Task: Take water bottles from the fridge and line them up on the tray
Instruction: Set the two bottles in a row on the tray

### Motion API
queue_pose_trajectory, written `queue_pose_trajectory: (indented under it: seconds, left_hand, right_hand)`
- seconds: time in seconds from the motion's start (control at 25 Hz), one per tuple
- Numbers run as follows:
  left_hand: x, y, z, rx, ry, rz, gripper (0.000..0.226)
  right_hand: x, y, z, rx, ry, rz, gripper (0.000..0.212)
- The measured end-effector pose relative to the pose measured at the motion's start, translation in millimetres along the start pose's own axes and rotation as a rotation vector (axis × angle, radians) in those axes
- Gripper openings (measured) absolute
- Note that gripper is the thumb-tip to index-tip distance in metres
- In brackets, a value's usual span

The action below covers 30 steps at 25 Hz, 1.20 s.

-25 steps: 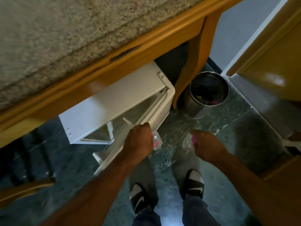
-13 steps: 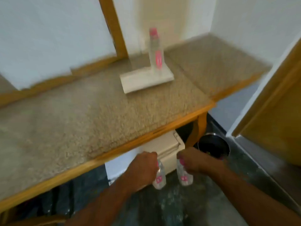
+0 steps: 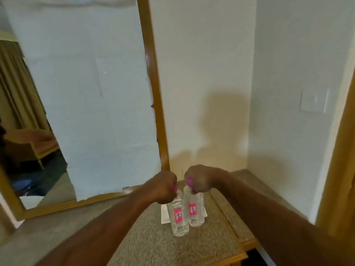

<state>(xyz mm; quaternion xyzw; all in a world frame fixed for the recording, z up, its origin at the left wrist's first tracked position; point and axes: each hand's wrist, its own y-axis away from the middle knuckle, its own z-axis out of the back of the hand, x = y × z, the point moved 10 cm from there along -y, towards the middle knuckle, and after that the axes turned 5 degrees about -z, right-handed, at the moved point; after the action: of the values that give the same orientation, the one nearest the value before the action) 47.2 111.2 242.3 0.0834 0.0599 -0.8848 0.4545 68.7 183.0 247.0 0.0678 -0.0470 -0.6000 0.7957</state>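
Note:
Two clear water bottles with pink labels and pink caps hang upright side by side. My left hand (image 3: 164,186) grips the left bottle (image 3: 178,219) by its neck. My right hand (image 3: 199,179) grips the right bottle (image 3: 195,211) the same way. Both bottles are in front of the white tray (image 3: 164,215), which lies on the speckled counter (image 3: 142,239) near the corner. The left bottle's base reaches lower than the tray's front edge. Whether either bottle touches a surface I cannot tell. The hands and bottles hide most of the tray.
A wood-framed mirror (image 3: 151,89), mostly covered with white paper, leans against the wall at the left. White walls meet in a corner behind the tray, with a switch plate (image 3: 313,100) on the right wall. A wooden door frame (image 3: 338,160) stands at the far right.
The view rose from the fridge under the counter to the countertop. Both hands lifted their bottles from below the counter's edge to the tray near the corner.

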Motion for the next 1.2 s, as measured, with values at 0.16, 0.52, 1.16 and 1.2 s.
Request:
queue_pose_trajectory:
  seconds: [0.16, 0.52, 1.16, 1.2]
  left_hand:
    - [27, -34, 18, -0.067, 0.056, 0.031, 0.014]
    - [113, -135, -42, 0.005, 0.061, 0.021, 0.021]
    - [142, -189, -135, 0.14, -0.001, -0.015, 0.01]
    - [144, -189, -137, 0.142, -0.002, -0.008, 0.011]
  right_hand:
    - [-13, -43, 30, -0.04, -0.021, -0.045, 0.022]
    - [-38, -177, -34, -0.01, -0.196, -0.151, 0.031]
    - [-75, -228, -130, 0.171, -0.196, -0.166, 0.04]
    - [-75, -229, -132, 0.174, -0.191, -0.162, 0.039]
